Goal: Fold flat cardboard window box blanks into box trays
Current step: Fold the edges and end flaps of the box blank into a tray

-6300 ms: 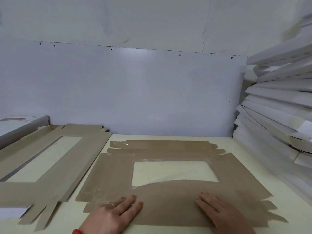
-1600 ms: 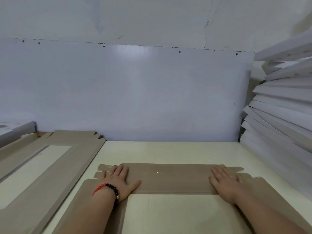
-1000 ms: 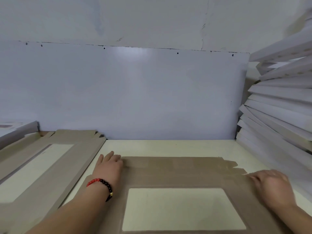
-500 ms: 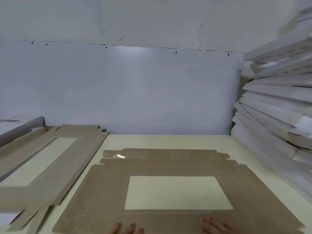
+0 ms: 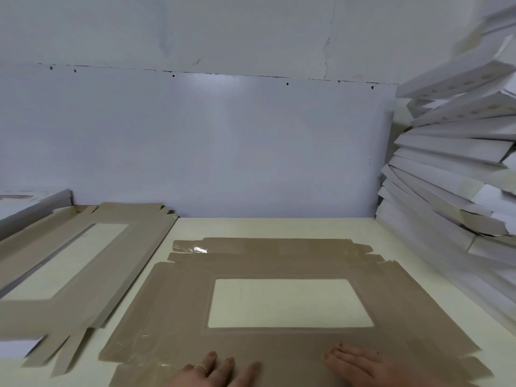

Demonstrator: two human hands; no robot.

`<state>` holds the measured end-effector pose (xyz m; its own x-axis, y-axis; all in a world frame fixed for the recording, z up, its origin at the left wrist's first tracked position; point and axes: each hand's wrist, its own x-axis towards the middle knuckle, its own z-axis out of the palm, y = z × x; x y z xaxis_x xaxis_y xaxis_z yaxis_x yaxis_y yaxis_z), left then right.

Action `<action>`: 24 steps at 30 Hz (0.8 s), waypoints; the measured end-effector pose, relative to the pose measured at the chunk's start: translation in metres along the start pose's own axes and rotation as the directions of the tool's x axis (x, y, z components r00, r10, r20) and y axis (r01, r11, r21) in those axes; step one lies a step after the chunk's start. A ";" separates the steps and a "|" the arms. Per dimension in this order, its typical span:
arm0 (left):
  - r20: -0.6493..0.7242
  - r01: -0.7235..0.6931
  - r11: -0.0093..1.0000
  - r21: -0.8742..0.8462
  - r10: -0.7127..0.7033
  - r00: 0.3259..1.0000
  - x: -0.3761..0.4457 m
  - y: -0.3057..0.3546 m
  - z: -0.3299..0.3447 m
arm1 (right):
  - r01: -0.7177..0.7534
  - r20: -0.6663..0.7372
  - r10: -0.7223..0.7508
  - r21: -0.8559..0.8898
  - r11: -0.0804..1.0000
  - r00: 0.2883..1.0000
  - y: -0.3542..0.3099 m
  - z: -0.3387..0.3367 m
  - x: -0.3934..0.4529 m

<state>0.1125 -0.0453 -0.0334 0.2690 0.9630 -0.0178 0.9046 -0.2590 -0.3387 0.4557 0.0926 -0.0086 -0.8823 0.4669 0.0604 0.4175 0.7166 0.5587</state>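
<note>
A brown cardboard window box blank (image 5: 178,303) lies flat on the cream table, with its clear rectangular window in the middle and its flaps spread out. My left hand (image 5: 215,371) rests with straight fingers on the blank's near strip, left of centre; it wears a ring. My right hand (image 5: 360,365) lies flat on the same strip further right. Both hands are cut off by the bottom edge of the view.
A stack of flat brown window blanks (image 5: 69,275) lies at the left, over white sheets. A tall leaning pile of folded white boxes (image 5: 452,174) fills the right side. A white wall panel (image 5: 223,146) stands behind the cream table (image 5: 279,227).
The blank has been opened out flat after its far flap was pressed down. My hands have come back from the far corners to the near strip and slid slightly further onto it.
</note>
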 end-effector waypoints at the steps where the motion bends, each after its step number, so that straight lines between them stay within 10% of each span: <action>1: 0.087 -0.006 0.988 -0.155 0.020 0.996 0.015 0.000 -0.018 | 0.003 0.082 -0.030 0.312 0.950 0.996 -0.020 -0.004 0.027; 10: 0.276 0.193 0.957 -0.217 -0.129 0.952 0.086 -0.019 -0.011 | -0.337 0.399 0.165 0.413 0.846 0.902 -0.008 0.002 0.075; 24: 0.156 0.244 0.959 -0.147 -0.221 0.963 0.085 -0.037 -0.008 | -0.429 0.371 0.295 0.359 0.829 0.881 0.015 0.023 0.072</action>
<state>0.1044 0.0451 -0.0150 0.0078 0.9960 -0.0891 0.9813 -0.0247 -0.1906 0.4035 0.1492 -0.0149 -0.5732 0.8146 -0.0885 0.8025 0.5800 0.1401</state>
